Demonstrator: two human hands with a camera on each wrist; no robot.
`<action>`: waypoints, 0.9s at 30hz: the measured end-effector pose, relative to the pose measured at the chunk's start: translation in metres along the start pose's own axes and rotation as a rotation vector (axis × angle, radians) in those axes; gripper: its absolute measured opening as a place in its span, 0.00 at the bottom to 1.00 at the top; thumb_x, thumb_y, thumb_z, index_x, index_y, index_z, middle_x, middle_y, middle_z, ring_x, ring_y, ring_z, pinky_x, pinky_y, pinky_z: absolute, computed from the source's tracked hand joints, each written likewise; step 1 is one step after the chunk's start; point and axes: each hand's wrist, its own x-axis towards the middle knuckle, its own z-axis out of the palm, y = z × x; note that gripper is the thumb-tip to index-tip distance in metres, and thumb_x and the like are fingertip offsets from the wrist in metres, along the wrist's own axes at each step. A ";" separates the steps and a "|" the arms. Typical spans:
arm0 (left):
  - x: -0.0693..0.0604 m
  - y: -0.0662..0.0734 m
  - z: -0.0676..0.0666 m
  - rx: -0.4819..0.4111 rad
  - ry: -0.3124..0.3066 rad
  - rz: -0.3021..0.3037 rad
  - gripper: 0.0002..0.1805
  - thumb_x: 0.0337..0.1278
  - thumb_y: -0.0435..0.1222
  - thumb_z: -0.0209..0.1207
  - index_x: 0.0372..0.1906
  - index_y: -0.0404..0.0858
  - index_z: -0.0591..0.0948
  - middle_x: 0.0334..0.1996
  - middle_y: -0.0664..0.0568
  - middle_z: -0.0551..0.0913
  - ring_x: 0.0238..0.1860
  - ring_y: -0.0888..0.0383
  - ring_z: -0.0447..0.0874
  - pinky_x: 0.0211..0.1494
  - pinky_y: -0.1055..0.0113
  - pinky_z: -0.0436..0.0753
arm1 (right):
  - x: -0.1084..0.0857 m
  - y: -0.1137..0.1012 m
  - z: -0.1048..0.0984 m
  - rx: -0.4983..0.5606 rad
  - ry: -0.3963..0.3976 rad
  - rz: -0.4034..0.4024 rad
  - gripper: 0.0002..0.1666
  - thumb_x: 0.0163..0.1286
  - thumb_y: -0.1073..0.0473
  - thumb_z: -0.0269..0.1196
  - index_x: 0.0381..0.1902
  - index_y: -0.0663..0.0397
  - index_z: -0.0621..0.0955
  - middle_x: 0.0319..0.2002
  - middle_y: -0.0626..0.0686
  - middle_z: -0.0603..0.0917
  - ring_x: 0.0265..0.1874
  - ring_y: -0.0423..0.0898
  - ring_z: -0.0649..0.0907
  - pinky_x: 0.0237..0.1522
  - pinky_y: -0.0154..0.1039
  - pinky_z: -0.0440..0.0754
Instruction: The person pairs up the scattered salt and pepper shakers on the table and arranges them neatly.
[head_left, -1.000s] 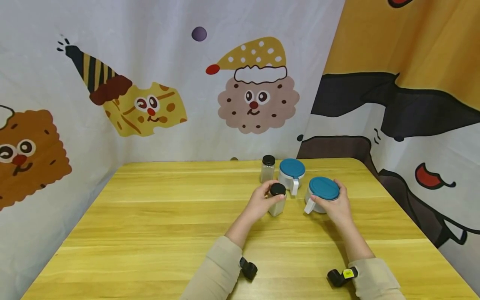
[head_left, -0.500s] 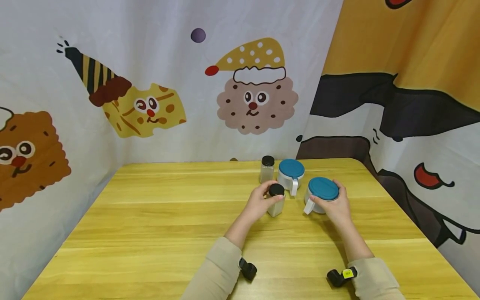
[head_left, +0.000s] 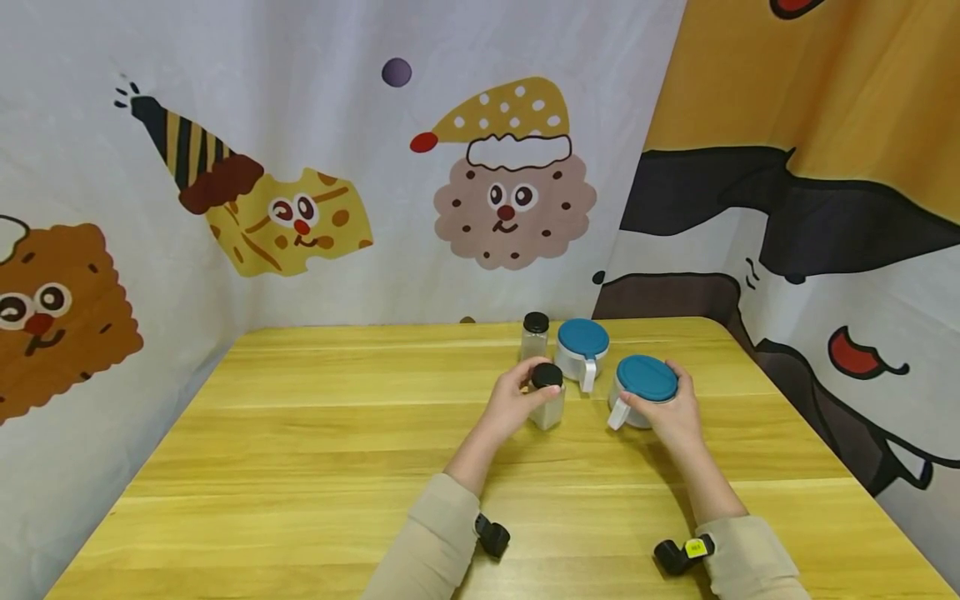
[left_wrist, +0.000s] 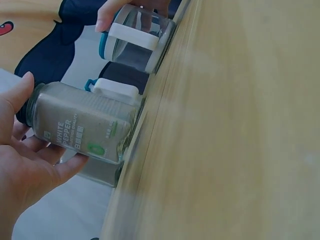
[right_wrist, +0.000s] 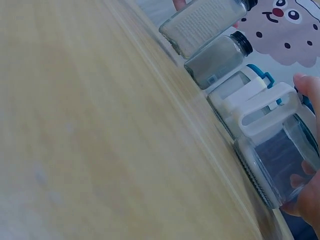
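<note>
My left hand (head_left: 511,402) grips a black-capped glass jar (head_left: 548,410) near its top; the left wrist view shows a white pepper label on this jar (left_wrist: 82,122). My right hand (head_left: 677,410) holds a clear jar with a blue lid (head_left: 647,377) and a white handle, thumb on the near side of the rim. Behind them stand a second black-capped jar (head_left: 535,340) and a second blue-lidded jar (head_left: 582,337), its handle facing the front. In the right wrist view, fingers show through the held glass jar (right_wrist: 280,155).
The wooden table (head_left: 300,467) ends at the back against a light curtain (head_left: 337,75) printed with cartoon food. More printed cloth (head_left: 885,333) hangs along the right side. A small black camera sits on each wrist.
My left hand has shifted slightly left with the black-capped jar, which now overlaps the lower part of the jar behind. My right hand keeps its hold and place.
</note>
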 end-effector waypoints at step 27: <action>0.005 0.001 -0.019 -0.026 0.035 0.015 0.23 0.56 0.35 0.66 0.57 0.38 0.78 0.48 0.49 0.83 0.50 0.54 0.77 0.55 0.54 0.73 | -0.009 -0.019 0.000 0.007 -0.032 -0.049 0.65 0.52 0.51 0.76 0.76 0.51 0.47 0.71 0.66 0.55 0.67 0.64 0.59 0.63 0.62 0.58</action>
